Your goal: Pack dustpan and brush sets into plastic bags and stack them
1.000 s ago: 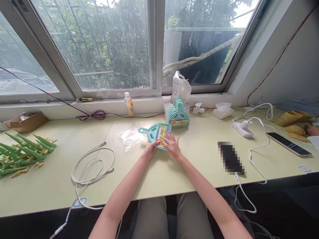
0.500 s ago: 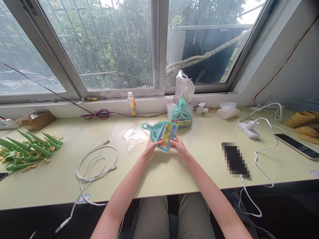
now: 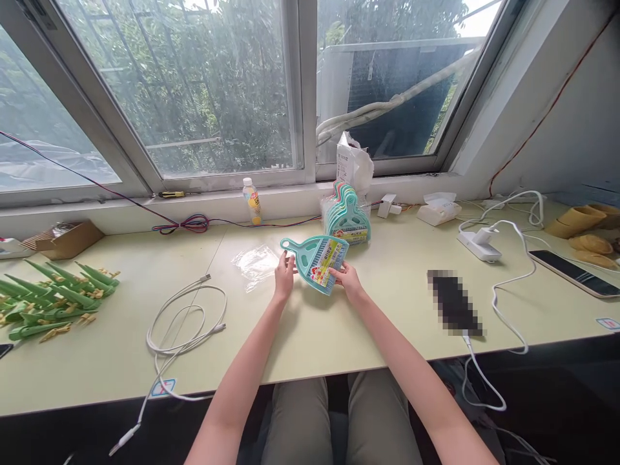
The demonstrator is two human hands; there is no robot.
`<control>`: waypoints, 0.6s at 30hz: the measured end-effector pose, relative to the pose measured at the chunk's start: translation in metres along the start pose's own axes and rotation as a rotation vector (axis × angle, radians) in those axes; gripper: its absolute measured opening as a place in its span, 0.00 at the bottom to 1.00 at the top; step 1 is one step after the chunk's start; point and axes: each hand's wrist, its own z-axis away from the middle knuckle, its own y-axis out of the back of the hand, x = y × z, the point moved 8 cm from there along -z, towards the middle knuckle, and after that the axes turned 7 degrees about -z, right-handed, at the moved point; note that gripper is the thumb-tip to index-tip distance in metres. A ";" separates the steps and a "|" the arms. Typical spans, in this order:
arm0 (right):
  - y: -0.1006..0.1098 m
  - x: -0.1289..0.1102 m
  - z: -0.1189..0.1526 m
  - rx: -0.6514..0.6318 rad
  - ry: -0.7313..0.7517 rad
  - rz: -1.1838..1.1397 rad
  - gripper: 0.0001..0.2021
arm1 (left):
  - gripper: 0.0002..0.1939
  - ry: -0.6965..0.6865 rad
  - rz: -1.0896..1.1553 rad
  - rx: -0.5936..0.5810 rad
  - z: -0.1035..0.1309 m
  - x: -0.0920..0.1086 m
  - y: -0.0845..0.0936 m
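A teal mini dustpan with a striped brush or bristle row and a yellow printed label is held tilted above the table, its looped handle pointing up and left. My right hand grips its lower right edge, thumb on the front. At the left edge below the handle, my left hand has its fingers curled against the pan; part of them is hidden behind it. Beyond it stands a row of similar dustpans in clear wrapping, with teal and red edges. A crumpled clear plastic bag lies to the left.
Left of my arms lies a coiled white cable, with green pointed plastic parts farther out. A drink bottle stands by the window. To the right are a blurred dark phone-like object, a power strip and another phone.
My left hand has shifted from the pan's lower front, where its thumb lay on the label, up and left toward the handle. The dustpan has turned slightly; my right hand keeps its hold.
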 end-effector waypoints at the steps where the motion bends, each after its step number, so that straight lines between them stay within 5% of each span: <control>1: 0.002 0.000 0.000 0.011 0.000 -0.007 0.21 | 0.25 -0.032 -0.111 0.102 -0.003 0.002 0.015; 4: 0.004 0.001 0.000 0.030 -0.006 -0.016 0.20 | 0.20 -0.133 -0.490 0.288 -0.008 0.006 0.047; 6: 0.004 0.002 0.000 0.029 -0.015 -0.004 0.19 | 0.15 -0.141 -0.647 0.250 -0.012 -0.002 0.052; 11: 0.006 0.002 -0.001 0.044 -0.046 0.040 0.14 | 0.11 -0.217 -0.648 -0.139 -0.013 -0.018 0.015; 18: 0.025 0.005 -0.009 0.097 -0.095 0.056 0.13 | 0.12 -0.264 -0.651 -0.054 -0.010 -0.012 0.005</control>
